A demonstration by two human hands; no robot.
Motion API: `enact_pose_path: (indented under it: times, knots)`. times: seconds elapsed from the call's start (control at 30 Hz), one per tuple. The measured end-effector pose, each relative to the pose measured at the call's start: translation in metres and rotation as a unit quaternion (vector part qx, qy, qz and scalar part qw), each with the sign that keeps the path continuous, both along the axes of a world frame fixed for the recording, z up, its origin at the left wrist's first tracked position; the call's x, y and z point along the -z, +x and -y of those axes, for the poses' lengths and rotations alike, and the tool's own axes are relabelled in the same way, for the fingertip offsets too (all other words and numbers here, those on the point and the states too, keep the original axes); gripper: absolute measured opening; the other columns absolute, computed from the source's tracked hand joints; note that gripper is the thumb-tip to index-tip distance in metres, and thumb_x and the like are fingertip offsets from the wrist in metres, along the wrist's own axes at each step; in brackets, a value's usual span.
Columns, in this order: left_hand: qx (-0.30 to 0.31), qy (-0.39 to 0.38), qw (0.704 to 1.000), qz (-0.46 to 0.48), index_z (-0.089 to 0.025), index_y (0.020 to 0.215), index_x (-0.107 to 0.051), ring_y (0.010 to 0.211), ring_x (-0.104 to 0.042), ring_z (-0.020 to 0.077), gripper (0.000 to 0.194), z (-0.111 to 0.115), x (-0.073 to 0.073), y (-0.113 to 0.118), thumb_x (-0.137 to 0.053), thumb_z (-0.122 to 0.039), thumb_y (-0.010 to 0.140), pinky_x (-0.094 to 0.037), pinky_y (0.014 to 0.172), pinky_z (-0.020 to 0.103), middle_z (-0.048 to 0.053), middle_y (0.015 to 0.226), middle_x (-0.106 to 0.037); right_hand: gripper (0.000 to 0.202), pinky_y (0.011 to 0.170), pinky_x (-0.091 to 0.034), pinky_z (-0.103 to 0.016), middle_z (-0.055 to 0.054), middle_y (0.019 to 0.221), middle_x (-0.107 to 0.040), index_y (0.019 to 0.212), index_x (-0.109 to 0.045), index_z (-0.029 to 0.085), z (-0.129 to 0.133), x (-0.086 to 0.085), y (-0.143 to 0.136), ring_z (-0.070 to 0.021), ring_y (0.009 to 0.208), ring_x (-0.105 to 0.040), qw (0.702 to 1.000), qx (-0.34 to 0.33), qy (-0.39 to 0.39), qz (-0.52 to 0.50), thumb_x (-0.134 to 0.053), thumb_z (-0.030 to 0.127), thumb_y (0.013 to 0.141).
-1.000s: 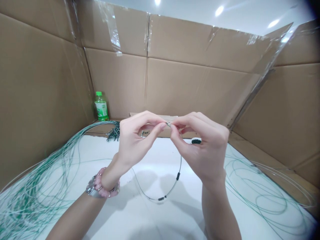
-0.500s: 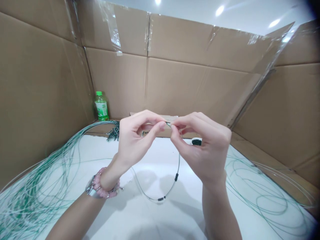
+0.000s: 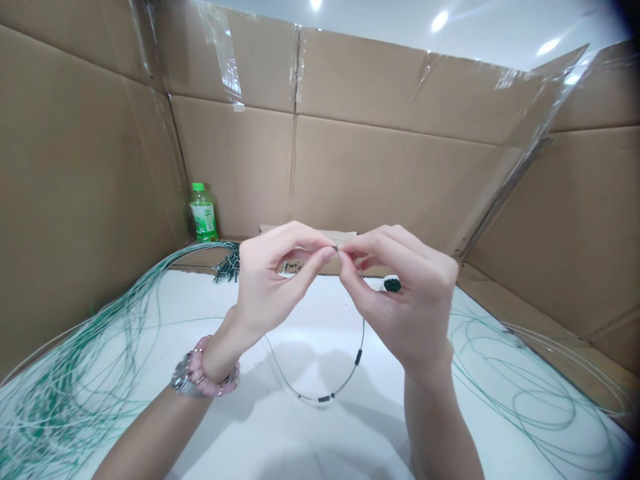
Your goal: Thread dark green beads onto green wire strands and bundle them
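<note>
My left hand [image 3: 283,277] pinches a thin green cord [image 3: 362,327] between thumb and forefinger, above the table. Opposite it, my right hand [image 3: 400,293] pinches the same cord, and the two sets of fingertips almost meet. A tiny dark piece shows between them, too small to name. Below the hands the cord hangs in a loop, carrying a dark bead cluster [image 3: 359,357] on its right side and another dark bead cluster [image 3: 325,399] at the bottom. A pink bead bracelet and a silver band circle my left wrist.
A thick bundle of green and white cords [image 3: 75,380] spreads over the white table [image 3: 300,440] at left. Looser green cord coils [image 3: 530,393] lie at right. Behind my right hand stands a small container of dark beads [image 3: 393,285]. A green bottle [image 3: 203,217] stands by the cardboard wall [image 3: 375,180].
My fingertips have come closer together, covering most of the short cord stretch between them. The hanging loop has swung slightly to the right with its bead clusters.
</note>
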State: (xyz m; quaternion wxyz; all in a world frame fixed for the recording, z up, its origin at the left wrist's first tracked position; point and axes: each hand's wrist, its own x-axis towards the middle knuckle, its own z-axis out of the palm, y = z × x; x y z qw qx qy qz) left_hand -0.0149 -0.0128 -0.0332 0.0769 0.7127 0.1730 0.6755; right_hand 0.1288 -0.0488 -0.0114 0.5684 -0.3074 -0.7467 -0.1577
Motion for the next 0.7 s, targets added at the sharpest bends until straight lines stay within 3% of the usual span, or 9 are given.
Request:
enact_pose_path:
  times: [0.37,0.5,0.7]
  knots:
    - [-0.001,-0.057,0.998,0.008,-0.018,0.078,-0.069,0.063,-0.065,0.0088,0.006,0.0,0.0,-0.002,-0.065,-0.014,0.08,-0.055,0.056,0.018,-0.001,0.073,-0.069,0.013,0.065,-0.057,-0.022,0.003,0.077,-0.072,0.083,-0.07,0.02,-0.012,0.003,0.006,-0.0098,0.072,-0.064,0.986,-0.106,-0.112,-0.062,-0.062,0.01,0.082]
    - [-0.025,-0.028,0.999,0.009,-0.017,0.077,-0.067,0.063,-0.063,0.0083,0.006,-0.001,-0.001,-0.001,-0.065,-0.012,0.08,-0.054,0.056,0.018,-0.001,0.073,-0.068,0.015,0.064,-0.058,-0.018,0.004,0.082,-0.073,0.086,-0.072,0.022,-0.009,0.001,0.004,-0.0091,0.077,-0.067,0.973,-0.147,-0.163,-0.079,-0.06,0.013,0.083]
    - [-0.076,0.043,0.996,-0.005,-0.016,0.074,-0.062,0.063,-0.058,0.0084,0.008,-0.004,0.001,0.002,-0.065,-0.01,0.077,-0.05,0.058,0.02,-0.001,0.07,-0.064,0.007,0.056,-0.053,-0.015,0.003,0.075,-0.071,0.078,-0.069,0.019,-0.008,0.003,-0.002,-0.0075,0.07,-0.064,0.976,-0.105,-0.169,-0.093,-0.063,0.019,0.081]
